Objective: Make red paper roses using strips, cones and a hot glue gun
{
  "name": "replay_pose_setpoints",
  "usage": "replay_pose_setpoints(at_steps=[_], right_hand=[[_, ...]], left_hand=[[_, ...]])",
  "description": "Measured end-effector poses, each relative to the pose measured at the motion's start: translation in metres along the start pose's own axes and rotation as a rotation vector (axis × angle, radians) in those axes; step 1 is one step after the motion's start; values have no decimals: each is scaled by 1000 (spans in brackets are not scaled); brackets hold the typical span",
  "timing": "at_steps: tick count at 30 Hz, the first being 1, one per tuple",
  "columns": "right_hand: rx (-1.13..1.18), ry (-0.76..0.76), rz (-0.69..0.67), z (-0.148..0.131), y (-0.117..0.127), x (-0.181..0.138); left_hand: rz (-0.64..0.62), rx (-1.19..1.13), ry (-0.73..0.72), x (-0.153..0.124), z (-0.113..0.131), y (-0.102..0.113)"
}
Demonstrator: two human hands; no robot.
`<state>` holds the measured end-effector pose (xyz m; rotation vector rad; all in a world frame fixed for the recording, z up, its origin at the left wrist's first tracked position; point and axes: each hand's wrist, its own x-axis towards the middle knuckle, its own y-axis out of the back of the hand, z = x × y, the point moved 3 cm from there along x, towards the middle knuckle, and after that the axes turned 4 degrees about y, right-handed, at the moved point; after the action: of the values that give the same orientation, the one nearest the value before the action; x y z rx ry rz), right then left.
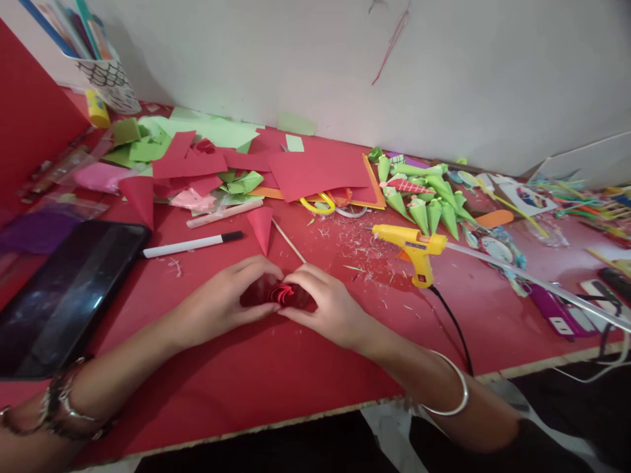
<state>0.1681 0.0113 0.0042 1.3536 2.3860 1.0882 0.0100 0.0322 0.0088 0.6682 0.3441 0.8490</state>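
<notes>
Between the fingertips of both hands is a small coil of red paper, rolled into a loose spiral close above the red tabletop. My left hand curves round it from the left, thumb and fingers pinching its side. From the right, my right hand grips it the same way. Just beyond the hands lie a red paper cone with its point toward me and a thin wooden stick. A white marker with a black cap rests to the left of the cone.
A yellow glue gun lies right of my hands, its black cord running over the front edge. Several green paper cones are piled behind it. Red paper sheets lie at the back. A dark phone sits at left, a purple power strip at right.
</notes>
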Motion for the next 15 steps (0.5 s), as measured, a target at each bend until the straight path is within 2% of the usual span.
replay_pose_setpoints(at_steps=[6,15], right_hand=[[55,32,-17,-4,7,1],[12,110,28,-2,9,1]], left_hand=[[11,3,-13,-1,0,3],[22,13,-41,-2,3,4]])
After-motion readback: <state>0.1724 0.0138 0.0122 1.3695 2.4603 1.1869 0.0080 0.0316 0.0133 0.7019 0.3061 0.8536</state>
